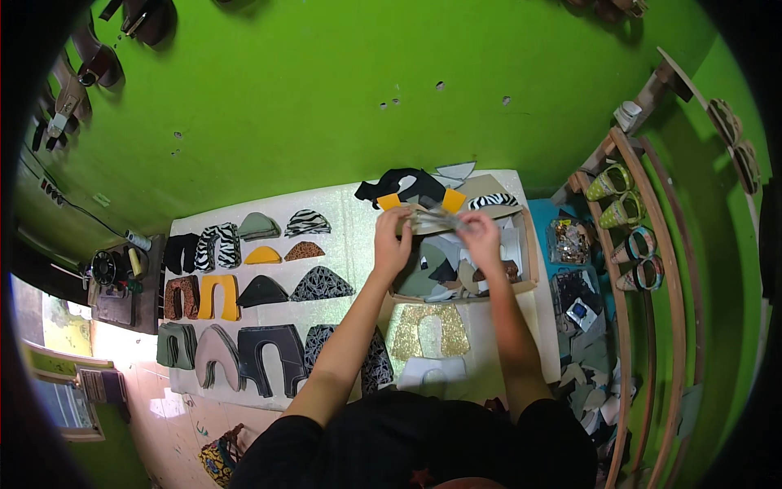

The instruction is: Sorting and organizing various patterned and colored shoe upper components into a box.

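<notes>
Both my arms reach over a cardboard box (528, 287) of cut scraps at the back right of the table. My left hand (393, 243) is closed on the left end of a pale olive piece of material (423, 222), above the box. My right hand (481, 238) is closed at the other side, on a blurred greyish thing that I cannot make out. Under my hands, green, dark and white scraps (440, 259) lie in the box. Behind it are black scraps (405, 181), yellow pieces (453, 201) and a zebra-striped piece (494, 200).
Stacks of cut pieces line the left of the white table (269, 322): yellow arches (218, 297), dark arches (271, 359), black-patterned half-rounds (323, 283). A gold glitter arch (429, 326) lies before the box. At right stand a wooden shoe rack (631, 269) and scrap-filled containers (577, 293).
</notes>
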Demonstrator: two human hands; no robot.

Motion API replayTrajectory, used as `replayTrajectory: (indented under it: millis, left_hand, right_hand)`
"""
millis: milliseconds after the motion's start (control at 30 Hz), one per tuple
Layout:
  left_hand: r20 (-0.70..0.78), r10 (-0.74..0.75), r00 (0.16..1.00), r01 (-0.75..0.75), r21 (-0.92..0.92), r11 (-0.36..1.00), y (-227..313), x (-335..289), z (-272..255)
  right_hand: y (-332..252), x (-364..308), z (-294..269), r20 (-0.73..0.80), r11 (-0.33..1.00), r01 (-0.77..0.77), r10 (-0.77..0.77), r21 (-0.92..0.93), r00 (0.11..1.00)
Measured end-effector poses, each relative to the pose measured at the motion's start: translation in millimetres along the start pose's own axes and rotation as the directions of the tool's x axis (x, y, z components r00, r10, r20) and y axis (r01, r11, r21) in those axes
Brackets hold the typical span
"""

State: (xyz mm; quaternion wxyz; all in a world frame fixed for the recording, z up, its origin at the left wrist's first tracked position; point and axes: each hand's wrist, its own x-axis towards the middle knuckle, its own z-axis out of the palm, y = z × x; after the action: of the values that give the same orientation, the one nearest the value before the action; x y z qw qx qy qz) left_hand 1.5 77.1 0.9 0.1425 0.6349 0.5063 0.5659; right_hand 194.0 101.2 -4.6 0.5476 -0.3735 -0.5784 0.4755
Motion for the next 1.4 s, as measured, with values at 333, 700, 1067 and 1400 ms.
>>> replayTrajectory:
  millis: [333, 700, 1067, 1400]
  left_hand:
    - [0.077, -0.028, 0.997, 0.019, 0.115, 0.993, 9.4, -42.7, -22.6]
    - [0.158, -0.051, 0.986, 0.008, 0.261, 0.965, 3.5, -58.5, -15.4]
    - [0.18, -0.045, 0.983, -0.016, 0.325, 0.946, 3.8, -57.8, -17.8]
    - [0.23, -0.106, 0.967, -0.012, 0.462, 0.887, 8.3, -60.7, -17.5]
  right_hand:
    - [-11.7, -60.4, -3.7, 0.214, 0.729, 0.05, 0.133, -0.682, 0.968]
    - [13.1, -41.9, 45.5, 0.123, 0.344, -0.065, 0.497, -0.937, 0.859]
    - [15.6, -50.0, 38.7, 0.053, 0.481, -0.145, 0.374, -0.865, 0.926]
    - [18.2, -49.2, 25.5, 0.08, 0.6, -0.055, 0.196, -0.798, 0.977]
